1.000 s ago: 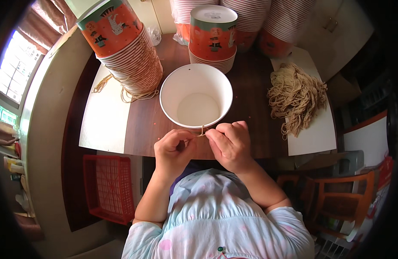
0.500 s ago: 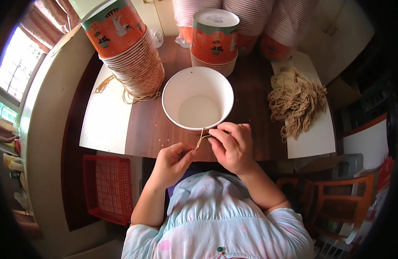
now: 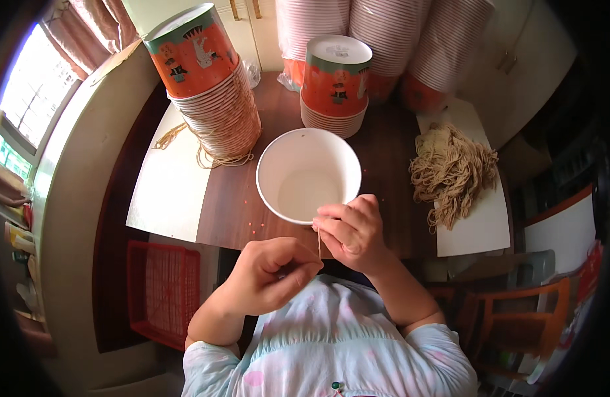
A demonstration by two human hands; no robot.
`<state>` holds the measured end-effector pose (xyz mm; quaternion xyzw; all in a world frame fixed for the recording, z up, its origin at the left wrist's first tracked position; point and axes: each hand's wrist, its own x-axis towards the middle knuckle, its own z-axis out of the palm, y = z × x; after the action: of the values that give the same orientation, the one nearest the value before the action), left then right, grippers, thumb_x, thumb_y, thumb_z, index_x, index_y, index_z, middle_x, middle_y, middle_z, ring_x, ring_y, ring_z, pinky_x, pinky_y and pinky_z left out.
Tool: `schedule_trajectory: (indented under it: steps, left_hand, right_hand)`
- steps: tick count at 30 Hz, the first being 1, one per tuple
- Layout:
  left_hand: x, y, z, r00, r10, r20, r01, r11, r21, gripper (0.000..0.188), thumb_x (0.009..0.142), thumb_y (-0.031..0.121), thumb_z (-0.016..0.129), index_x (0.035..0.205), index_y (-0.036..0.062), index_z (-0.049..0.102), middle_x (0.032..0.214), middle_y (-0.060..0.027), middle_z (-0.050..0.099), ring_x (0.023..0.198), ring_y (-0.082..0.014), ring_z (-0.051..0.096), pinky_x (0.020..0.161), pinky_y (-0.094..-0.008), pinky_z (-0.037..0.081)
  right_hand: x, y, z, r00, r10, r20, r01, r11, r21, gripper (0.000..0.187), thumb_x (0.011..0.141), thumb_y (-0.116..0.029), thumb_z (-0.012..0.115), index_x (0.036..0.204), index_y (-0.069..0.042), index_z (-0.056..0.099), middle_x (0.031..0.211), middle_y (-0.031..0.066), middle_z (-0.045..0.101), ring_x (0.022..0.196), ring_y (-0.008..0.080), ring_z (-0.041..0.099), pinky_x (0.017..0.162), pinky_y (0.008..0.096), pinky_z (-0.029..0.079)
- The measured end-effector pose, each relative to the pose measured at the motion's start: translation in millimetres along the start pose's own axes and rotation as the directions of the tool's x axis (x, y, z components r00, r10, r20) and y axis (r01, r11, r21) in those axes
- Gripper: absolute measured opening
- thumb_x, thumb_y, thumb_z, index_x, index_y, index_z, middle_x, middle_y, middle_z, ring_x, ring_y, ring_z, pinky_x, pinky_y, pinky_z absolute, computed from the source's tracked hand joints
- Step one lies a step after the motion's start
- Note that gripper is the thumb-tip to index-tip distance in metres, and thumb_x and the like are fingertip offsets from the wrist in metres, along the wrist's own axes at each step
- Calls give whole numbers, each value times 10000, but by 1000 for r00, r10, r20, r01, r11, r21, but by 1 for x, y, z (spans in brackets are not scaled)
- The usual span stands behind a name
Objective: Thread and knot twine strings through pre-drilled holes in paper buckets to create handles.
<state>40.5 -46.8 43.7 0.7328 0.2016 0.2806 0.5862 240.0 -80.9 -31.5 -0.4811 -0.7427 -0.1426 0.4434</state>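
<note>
A white paper bucket (image 3: pixel 309 149) stands mouth up on the brown table, its inside bare and a small hole near its far rim. At its near rim my right hand (image 3: pixel 352 229) pinches a thin tan cord (image 3: pixel 319 243) between thumb and fingers. My left hand (image 3: pixel 273 274), closer to me and lower, is closed on the other part of the same cord. The cord runs taut between the two hands. Where it meets the bucket is hidden behind my right fingers.
Upside-down orange and green buckets (image 3: pixel 336 83) stand behind. A tall stack (image 3: pixel 219 119) draped with cord rises at left. Wrapped bucket stacks (image 3: pixel 387 40) fill the back. A heap of tan cords (image 3: pixel 453 169) lies right. A red crate (image 3: pixel 162 291) and wooden chair (image 3: pixel 520 324) flank the table.
My left hand has drawn down toward me, pulling the cord straight. My right hand stays by the bucket's near rim. The whole view has shifted slightly, so the table things appear lower.
</note>
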Motion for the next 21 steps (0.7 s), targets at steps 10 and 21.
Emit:
schedule_trajectory:
  steps: [10, 21]
  left_hand:
    - [8, 13, -70, 949, -294, 117, 262, 936, 234, 209, 866, 9, 635, 1075, 13, 645, 677, 56, 510, 632, -20, 447, 551, -208, 391]
    - [79, 37, -65, 999, 10, 44, -12, 998, 61, 332, 917, 2, 528, 1248, -9, 546, 830, -35, 623, 733, -85, 579, 656, -245, 491]
  right_hand:
    - [10, 43, -47, 973, -105, 207, 88, 992, 90, 89, 776, -51, 654, 838, -76, 596, 852, 43, 621, 752, 211, 578, 716, 350, 447]
    - [70, 51, -81, 858, 165, 487, -393, 821, 414, 657, 779, -302, 773, 1304, -8, 508, 1187, 161, 599, 1108, 259, 561, 996, 370, 406]
